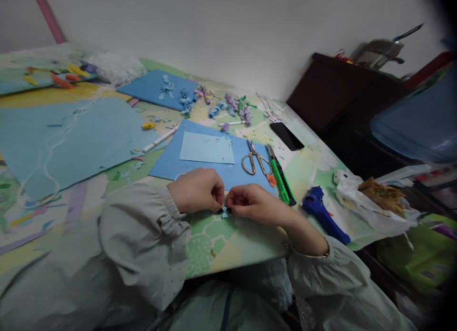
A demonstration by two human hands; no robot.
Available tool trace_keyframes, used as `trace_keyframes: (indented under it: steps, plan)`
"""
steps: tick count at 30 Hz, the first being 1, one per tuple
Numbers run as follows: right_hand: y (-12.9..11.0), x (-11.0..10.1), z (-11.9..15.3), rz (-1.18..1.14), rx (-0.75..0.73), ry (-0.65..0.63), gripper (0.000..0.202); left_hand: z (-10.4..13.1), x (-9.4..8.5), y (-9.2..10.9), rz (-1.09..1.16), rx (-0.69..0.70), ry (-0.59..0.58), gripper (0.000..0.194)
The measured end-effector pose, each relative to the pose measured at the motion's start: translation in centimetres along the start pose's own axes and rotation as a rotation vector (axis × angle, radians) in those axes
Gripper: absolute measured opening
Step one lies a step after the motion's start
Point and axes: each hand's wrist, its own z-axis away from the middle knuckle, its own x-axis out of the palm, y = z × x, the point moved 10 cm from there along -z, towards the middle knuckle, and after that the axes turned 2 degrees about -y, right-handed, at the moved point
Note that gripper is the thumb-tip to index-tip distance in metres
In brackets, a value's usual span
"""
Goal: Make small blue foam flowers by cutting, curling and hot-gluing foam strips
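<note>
- Your left hand [198,190] has its thumb and fingertips drawn together in a pinch on one side of a small light-blue piece [224,213].
- Your right hand [257,205] pinches from the other side, fingers curled and nearly closed.
- That piece sits between your fingertips near the front edge of the bench [246,248], just this side of a blue sheet [162,163].
- A pale-blue card [207,150] lies on that sheet beyond your hands, with scissors [259,160] to its right.
- A green cutter [280,179] lies beside the scissors, close to your right wrist; a blue glue gun [324,217] rests past your right forearm.
- Farther out you have a dark phone [286,136], fringed paper rolls [216,110] and a white stick [160,140]; a large light-blue sheet [78,136] covers much of your left side.
- The piece's lobed part shows below your fingertips, facing you; your fingers hide the rest, so you cannot tell its long axis.
</note>
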Motion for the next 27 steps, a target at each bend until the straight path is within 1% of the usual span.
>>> trace_keyframes:
  steps: [14,27]
  plan:
    - [-0.67,0.04,-0.10,0.129,0.027,-0.009,0.008,-0.12,0.24,-0.18,-0.038,-0.012,-0.030,0.012]
    - [-1.04,-0.13,0.17,0.191,0.019,0.067,0.010,-0.16,0.29,-0.17,-0.035,0.005,-0.022,0.011]
